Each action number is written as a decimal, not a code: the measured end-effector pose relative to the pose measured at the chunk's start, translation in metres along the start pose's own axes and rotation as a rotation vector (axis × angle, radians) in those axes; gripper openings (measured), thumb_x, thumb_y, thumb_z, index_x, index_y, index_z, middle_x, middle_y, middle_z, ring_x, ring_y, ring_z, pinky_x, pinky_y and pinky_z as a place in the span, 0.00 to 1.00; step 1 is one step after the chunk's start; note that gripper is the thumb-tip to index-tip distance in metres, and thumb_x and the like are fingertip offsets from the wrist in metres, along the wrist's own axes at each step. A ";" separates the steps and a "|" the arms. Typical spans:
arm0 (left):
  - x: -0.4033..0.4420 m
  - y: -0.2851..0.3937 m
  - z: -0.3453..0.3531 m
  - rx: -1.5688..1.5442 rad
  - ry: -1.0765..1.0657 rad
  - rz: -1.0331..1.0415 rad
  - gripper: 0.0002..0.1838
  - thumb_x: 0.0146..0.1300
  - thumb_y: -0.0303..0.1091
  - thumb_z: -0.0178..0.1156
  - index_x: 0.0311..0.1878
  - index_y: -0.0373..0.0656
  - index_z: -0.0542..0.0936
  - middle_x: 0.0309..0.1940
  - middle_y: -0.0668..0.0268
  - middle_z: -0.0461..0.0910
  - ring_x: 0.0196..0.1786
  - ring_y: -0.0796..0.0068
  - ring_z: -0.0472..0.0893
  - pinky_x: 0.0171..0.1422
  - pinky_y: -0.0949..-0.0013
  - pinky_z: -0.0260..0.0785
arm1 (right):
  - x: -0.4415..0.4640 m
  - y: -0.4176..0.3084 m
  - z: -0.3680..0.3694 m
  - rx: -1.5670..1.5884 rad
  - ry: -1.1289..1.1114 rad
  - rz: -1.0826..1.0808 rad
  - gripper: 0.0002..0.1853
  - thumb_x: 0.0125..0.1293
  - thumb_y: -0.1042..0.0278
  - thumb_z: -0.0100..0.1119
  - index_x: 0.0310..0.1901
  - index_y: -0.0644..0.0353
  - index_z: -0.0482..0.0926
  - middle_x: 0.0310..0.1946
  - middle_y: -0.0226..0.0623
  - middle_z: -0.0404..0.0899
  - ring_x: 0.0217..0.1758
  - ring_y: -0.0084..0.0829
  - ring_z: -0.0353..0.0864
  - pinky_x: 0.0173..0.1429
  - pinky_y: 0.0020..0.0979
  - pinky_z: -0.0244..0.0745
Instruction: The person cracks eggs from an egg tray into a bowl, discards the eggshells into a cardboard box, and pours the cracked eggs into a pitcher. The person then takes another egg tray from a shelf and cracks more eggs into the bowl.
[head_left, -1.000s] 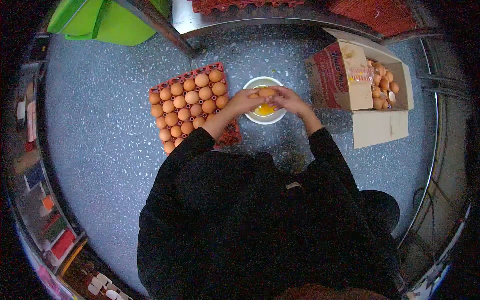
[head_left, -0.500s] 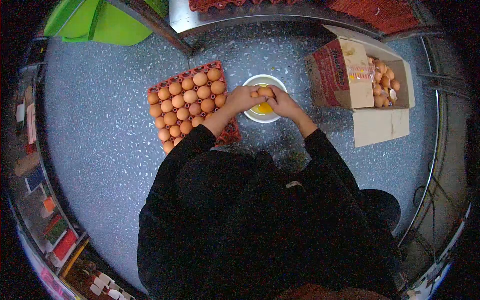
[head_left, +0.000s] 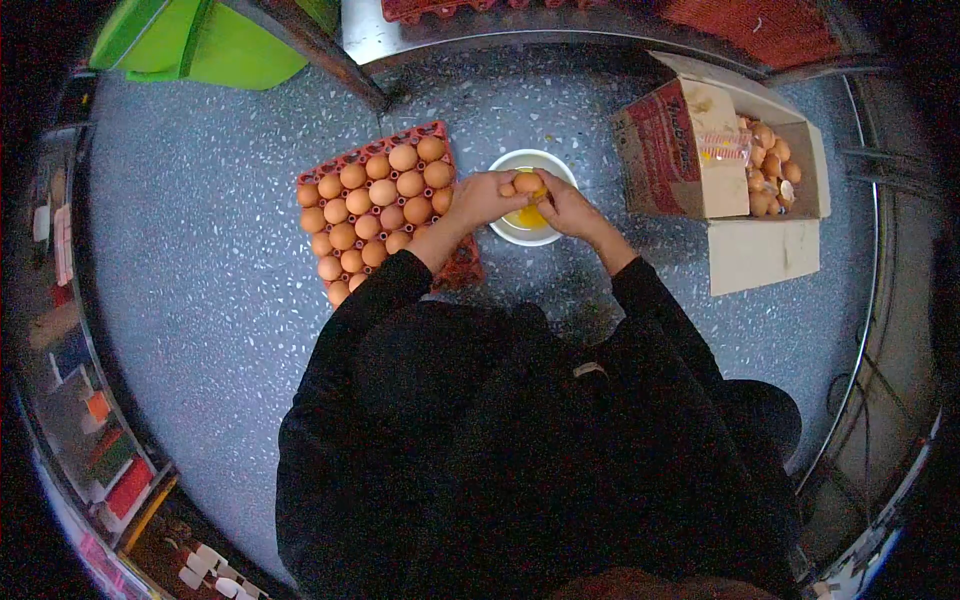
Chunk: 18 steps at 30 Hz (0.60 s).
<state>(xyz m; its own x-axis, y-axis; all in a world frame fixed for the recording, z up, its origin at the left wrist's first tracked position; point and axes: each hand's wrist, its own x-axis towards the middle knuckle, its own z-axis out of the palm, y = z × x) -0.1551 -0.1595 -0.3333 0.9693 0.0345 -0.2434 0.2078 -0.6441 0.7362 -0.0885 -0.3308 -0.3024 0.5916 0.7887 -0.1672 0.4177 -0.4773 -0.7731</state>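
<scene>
A white bowl (head_left: 533, 238) with yellow egg in it stands on the speckled floor. Over it, both hands meet at a brown egg (head_left: 527, 183). My left hand (head_left: 484, 199) has its fingers closed round the egg's left side, near a second piece of brown shell or egg. From the right, my right hand (head_left: 570, 208) pinches the egg, with yellow showing by its fingertips. Whether the shell is fully parted cannot be made out. Left of the bowl lies a red tray (head_left: 463, 262) with rows of brown eggs (head_left: 383, 192), partly behind my left forearm.
On the right, an open cardboard box (head_left: 655, 150) holds brown eggshells (head_left: 768, 165), its flap on the floor. A metal table edge (head_left: 480, 42) with red trays runs along the top. A green bin (head_left: 240, 50) and a dark table leg (head_left: 320, 55) are at upper left.
My right hand has drawn slightly back to the right from where the fingers of both hands met over the egg. Yellow now shows beside the shell near the right fingertips.
</scene>
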 end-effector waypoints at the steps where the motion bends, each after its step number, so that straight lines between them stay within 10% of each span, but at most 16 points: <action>1: -0.001 0.002 -0.002 0.001 0.000 0.000 0.25 0.42 0.56 0.57 0.44 0.56 0.76 0.33 0.57 0.78 0.37 0.56 0.77 0.41 0.59 0.69 | -0.001 0.006 0.003 -0.035 0.024 -0.041 0.26 0.55 0.69 0.48 0.57 0.64 0.58 0.46 0.52 0.70 0.50 0.44 0.70 0.53 0.34 0.65; 10: -0.008 0.000 -0.008 0.079 0.124 0.168 0.29 0.42 0.54 0.57 0.50 0.54 0.72 0.39 0.60 0.77 0.40 0.59 0.77 0.42 0.60 0.70 | -0.010 0.022 0.006 0.283 -0.026 -0.043 0.34 0.49 0.77 0.47 0.61 0.61 0.52 0.54 0.46 0.63 0.55 0.30 0.65 0.55 0.29 0.64; 18: -0.009 0.013 -0.034 0.392 0.149 0.506 0.25 0.49 0.52 0.54 0.51 0.55 0.71 0.44 0.71 0.75 0.33 0.65 0.78 0.33 0.66 0.71 | -0.012 -0.003 -0.016 0.036 -0.064 -0.064 0.35 0.46 0.77 0.53 0.59 0.60 0.54 0.54 0.47 0.62 0.56 0.43 0.64 0.60 0.32 0.59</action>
<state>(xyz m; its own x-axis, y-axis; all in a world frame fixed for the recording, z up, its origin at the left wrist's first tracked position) -0.1570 -0.1421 -0.3000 0.9486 -0.2582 0.1833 -0.3142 -0.8384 0.4454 -0.0856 -0.3452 -0.2885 0.5192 0.8405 -0.1547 0.4270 -0.4120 -0.8049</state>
